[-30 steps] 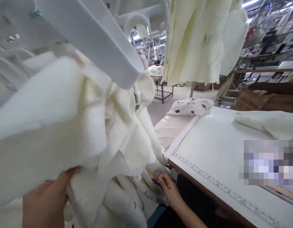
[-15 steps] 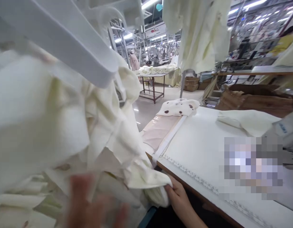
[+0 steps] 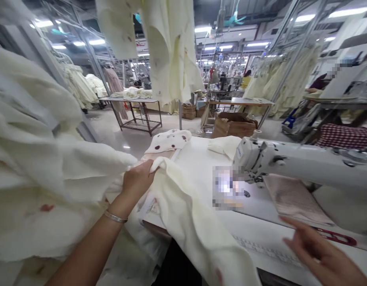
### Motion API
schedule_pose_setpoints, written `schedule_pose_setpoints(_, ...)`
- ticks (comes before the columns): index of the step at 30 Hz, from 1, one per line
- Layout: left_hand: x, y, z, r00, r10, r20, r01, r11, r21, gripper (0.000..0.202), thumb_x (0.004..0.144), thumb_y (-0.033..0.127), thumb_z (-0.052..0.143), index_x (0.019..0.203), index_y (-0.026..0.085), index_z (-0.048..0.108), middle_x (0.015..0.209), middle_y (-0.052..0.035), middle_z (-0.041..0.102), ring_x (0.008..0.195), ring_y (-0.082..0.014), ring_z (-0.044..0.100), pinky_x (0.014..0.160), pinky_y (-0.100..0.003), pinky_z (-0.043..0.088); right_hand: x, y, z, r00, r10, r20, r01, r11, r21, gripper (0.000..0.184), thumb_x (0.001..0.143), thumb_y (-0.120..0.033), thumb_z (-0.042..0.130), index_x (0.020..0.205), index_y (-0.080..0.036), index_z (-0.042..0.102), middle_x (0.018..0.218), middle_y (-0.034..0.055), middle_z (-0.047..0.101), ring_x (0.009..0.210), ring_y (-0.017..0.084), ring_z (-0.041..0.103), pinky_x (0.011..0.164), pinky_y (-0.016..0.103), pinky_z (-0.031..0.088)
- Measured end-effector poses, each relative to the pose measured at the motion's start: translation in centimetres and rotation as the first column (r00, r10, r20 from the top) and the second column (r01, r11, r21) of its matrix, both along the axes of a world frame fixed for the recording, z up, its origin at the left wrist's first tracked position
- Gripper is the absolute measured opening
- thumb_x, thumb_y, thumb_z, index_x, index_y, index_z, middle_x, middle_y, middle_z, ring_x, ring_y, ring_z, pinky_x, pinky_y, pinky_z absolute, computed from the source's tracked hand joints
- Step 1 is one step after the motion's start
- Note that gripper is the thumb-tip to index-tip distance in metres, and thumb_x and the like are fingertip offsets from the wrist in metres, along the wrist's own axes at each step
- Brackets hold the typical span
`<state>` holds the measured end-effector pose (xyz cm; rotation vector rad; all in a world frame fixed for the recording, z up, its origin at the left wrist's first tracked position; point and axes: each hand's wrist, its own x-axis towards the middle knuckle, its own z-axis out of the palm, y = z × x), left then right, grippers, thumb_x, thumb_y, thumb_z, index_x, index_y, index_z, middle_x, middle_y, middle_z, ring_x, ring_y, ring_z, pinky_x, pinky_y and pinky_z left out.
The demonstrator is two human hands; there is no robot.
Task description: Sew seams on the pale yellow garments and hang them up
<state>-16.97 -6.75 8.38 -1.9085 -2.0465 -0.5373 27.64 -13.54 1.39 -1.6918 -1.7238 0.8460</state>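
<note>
My left hand (image 3: 138, 179) grips a cream fleece cloth (image 3: 189, 214) by its upper edge at the left end of the white sewing table (image 3: 201, 155). The cloth drapes from that hand down over the table's front edge toward me. More cream fabric (image 3: 37, 167) bulges in a heap at my left. My right hand (image 3: 317, 250) hovers low at the right over the table's front edge, fingers spread, holding nothing. The white sewing machine (image 3: 293, 163) stands behind it, with a pinkish fabric piece (image 3: 293, 198) lying under its arm.
A spotted cloth (image 3: 170, 141) and a folded cream piece (image 3: 225, 146) lie at the table's far end. Cream garments (image 3: 168, 43) hang overhead. Behind are cardboard boxes (image 3: 233, 125), a metal table (image 3: 132, 105) with stacked fabric, and racks of hanging clothes.
The view swung right, off the fabric heap and onto the sewing machine. My left hand has taken hold of the cream cloth and drawn it onto the table. My right hand has moved right, empty.
</note>
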Motion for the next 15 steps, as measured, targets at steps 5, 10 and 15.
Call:
schedule_pose_setpoints(5, 3.0, 0.0, -3.7, 0.967, -0.250, -0.051, 0.242, 0.962, -0.122, 0.048, 0.078, 0.016, 0.050, 0.125, 0.020, 0.048, 0.131, -0.0130, 0.050, 0.125, -0.0310, 0.039, 0.104, -0.057, 0.022, -2.3, -1.1, -1.0, 0.975, 0.124, 0.182, -0.143, 0.985, 0.098, 0.049, 0.073, -0.056, 0.058, 0.114, -0.029, 0.056, 0.067, 0.0000, 0.061, 0.053, 0.017, 0.059, 0.046, 0.025, 0.047)
schedule_pose_setpoints(10, 5.1, -0.9, -6.1, 0.833, -0.552, 0.042, 0.541, 0.795, -0.275, 0.045, 0.079, 0.011, 0.046, 0.121, 0.025, 0.051, 0.139, -0.0051, 0.043, 0.136, -0.0258, 0.023, 0.109, -0.059, 0.008, -9.2, -1.5, -1.9, 0.878, 0.292, 0.379, -0.408, 0.871, 0.275, 0.020, 0.078, -0.043, 0.056, 0.089, -0.027, 0.064, 0.080, 0.0045, 0.065, 0.069, 0.022, 0.062, 0.061, 0.032, 0.048)
schedule_pose_setpoints(15, 5.0, -0.4, -5.3, 0.844, -0.520, 0.135, 0.537, 0.821, -0.196, 0.025, 0.084, 0.010, 0.041, 0.090, 0.023, 0.061, 0.092, 0.0004, 0.066, 0.095, -0.0156, 0.060, 0.104, -0.042, 0.032, -6.1, 0.5, -0.4, 0.918, 0.319, 0.234, -0.349, 0.932, 0.101, 0.016, 0.086, -0.028, 0.038, 0.090, -0.026, 0.052, 0.082, 0.0009, 0.064, 0.073, 0.017, 0.062, 0.061, 0.025, 0.048)
